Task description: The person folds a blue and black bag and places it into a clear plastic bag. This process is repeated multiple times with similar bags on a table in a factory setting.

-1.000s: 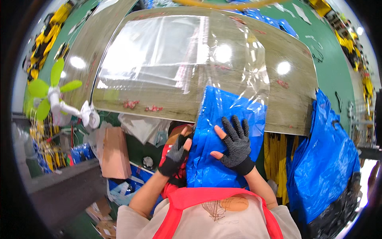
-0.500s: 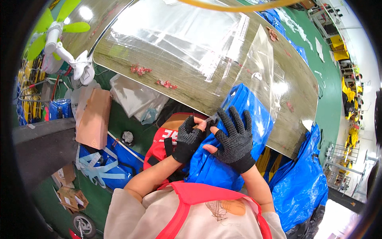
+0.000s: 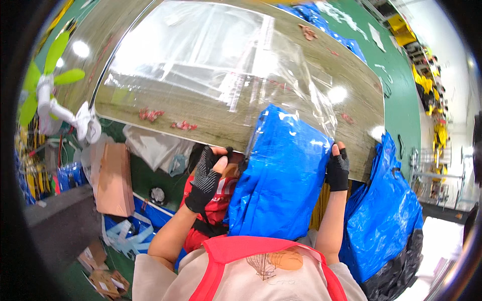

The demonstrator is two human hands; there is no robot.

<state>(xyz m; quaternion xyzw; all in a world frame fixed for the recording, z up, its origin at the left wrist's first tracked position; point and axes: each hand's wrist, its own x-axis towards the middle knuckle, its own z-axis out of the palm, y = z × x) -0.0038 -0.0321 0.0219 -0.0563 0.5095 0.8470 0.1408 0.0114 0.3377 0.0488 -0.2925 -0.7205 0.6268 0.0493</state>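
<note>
Left hand (image 3: pixel 207 178) pinches the clear bag's (image 3: pixel 281 85) mouth at the table (image 3: pixel 201 128) edge | right hand (image 3: pixel 338 168) grips the blue bundle's (image 3: pixel 283 180) far side | bundle stands upright between your hands, long axis pointing into the bag, right hand nearer.

Both gloved hands, left hand (image 3: pixel 207 176) and right hand (image 3: pixel 338 168), grip a blue bag (image 3: pixel 281 180) against the table (image 3: pixel 221 125).

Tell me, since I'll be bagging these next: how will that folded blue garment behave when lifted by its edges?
Probably floppy: the blue garment hangs creased between the left hand and right hand. Its glossy sheen suggests a slick surface. The clear plastic bag lying above it on the table looks equally limp.
</note>
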